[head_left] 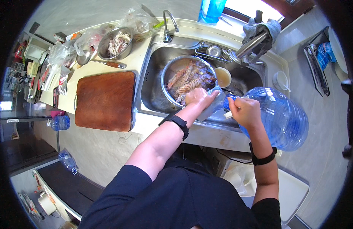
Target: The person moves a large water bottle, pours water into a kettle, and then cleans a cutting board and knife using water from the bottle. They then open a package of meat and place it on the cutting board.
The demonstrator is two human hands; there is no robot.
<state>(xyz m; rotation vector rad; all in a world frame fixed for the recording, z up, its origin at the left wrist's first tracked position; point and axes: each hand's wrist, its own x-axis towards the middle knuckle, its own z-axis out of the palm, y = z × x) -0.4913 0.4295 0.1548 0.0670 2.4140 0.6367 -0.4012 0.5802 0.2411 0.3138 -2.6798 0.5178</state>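
Observation:
My left hand [198, 98] grips a translucent plastic vessel [210, 110] over the sink's front rim, partly hidden by the hand. My right hand [246, 111] holds a large blue water jug [279, 118] by the handle near its neck. The jug lies tilted, its blue neck [227, 102] pointing left at the vessel. Whether water is flowing between them I cannot tell. Just beyond my left hand, a round metal basin [164, 83] stands in the sink with several large striped shrimp [186, 78] in water. Touching its right side is a small bowl of cloudy liquid [223, 77].
The stainless steel sink [149, 94] has a faucet [167, 37] behind it and a wire rack [203, 55]. Left of it lie a wooden cutting board [105, 100], a ladle [84, 59] and a metal bowl of raw meat [119, 44]. Plastic bags [62, 54] crowd the far counter.

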